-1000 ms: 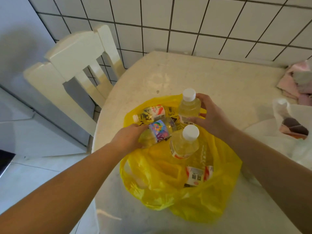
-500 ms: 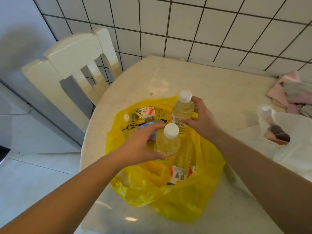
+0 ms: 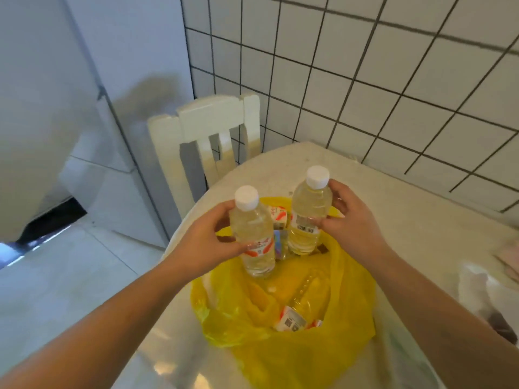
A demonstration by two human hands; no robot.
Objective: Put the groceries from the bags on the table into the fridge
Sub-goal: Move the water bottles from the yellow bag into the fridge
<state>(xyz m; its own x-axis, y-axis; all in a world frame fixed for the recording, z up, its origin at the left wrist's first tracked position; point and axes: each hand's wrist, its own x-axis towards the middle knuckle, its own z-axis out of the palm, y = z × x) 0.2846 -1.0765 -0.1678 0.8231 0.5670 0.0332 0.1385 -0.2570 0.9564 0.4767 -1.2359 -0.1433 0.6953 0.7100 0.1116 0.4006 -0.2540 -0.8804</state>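
- Left hand (image 3: 209, 242) grip curled round a clear plastic bottle of pale yellow liquid with white cap (image 3: 257, 234), upright, lifted above the bag.
- Right hand (image 3: 355, 223) grip pinches a second clear white-capped bottle with a barcode label (image 3: 307, 214), upright, just beside the first, apart from it.
- Below both grips: crumpled yellow plastic bag (image 3: 295, 349), mouth open, more bottles lying inside.
- Bag sits on pale glossy desk (image 3: 415, 220); bare desk beyond right grip.
- White slatted wooden chair (image 3: 207, 136) beyond left grip; white tiled wall (image 3: 365, 80) behind.
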